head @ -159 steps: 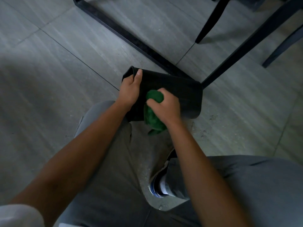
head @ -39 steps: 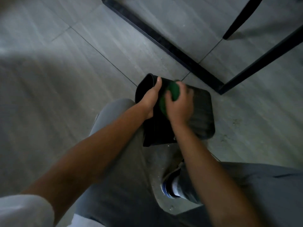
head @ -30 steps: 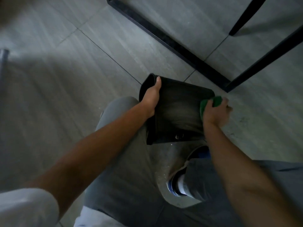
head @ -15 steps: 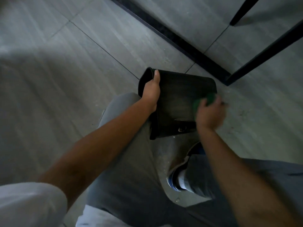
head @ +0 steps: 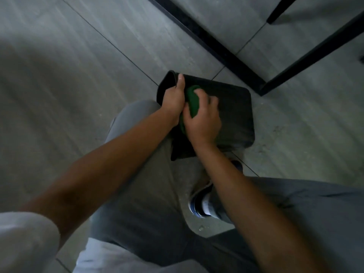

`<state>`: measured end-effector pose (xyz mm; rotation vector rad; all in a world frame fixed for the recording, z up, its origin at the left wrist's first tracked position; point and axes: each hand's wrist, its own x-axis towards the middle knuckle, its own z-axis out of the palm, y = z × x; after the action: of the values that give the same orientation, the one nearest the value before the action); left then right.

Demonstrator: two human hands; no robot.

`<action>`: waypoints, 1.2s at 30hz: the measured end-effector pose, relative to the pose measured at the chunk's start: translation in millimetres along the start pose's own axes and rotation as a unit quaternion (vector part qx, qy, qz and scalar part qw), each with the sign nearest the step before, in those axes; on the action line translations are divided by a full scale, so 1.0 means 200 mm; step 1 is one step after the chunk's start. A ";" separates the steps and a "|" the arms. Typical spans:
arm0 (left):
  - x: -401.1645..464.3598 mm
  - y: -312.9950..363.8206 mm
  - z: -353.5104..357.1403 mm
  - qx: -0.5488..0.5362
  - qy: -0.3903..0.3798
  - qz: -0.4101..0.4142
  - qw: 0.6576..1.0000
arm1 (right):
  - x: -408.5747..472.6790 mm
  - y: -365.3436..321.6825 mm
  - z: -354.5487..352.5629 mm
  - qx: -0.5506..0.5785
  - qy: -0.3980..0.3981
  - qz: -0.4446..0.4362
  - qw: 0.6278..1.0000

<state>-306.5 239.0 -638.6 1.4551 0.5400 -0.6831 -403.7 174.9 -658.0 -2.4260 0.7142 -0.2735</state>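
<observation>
Left grip [head: 174, 99] clamps the rim of the bin [head: 234, 115]; right grip [head: 202, 119], curled on the cloth [head: 192, 102], presses just beside it, the bin's unwiped length running rightward.

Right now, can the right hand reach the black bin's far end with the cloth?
Probably yes. The right hand holds the green cloth on the black bin, whose side lies bare to its far end; the left hand grips only the rim.
</observation>
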 end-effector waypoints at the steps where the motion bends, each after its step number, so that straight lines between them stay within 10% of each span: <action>1: -0.01 -0.01 0.01 -0.005 0.004 0.000 1.000 | 0.01 -0.03 -0.01 0.000 -0.005 -0.030 1.000; 7: -0.06 0.01 -0.05 -0.011 0.027 -0.019 0.999 | 0.26 0.48 -0.16 -0.084 0.022 0.285 0.955; 13: -0.06 0.01 -0.03 -0.003 0.040 0.002 0.999 | -0.01 0.02 -0.04 -0.034 -0.036 -0.003 0.999; 19: -0.09 0.02 -0.07 0.017 0.032 0.001 0.999 | 0.19 0.50 -0.18 -0.084 0.016 0.309 0.947; 26: -0.10 0.00 -0.02 0.012 0.024 -0.002 1.000 | -0.07 -0.05 -0.04 0.008 -0.010 -0.045 0.999; 32: -0.12 0.01 -0.04 0.021 0.013 -0.023 0.999 | 0.15 0.44 -0.16 -0.061 0.027 0.217 0.974; 36: -0.09 0.03 -0.01 0.043 0.038 -0.007 0.998 | 0.30 0.34 -0.28 0.171 -0.019 0.255 0.951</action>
<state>-314.2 243.5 -621.2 1.5646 0.5858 -0.6714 -401.5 68.2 -650.9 -1.8407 1.1413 -0.1263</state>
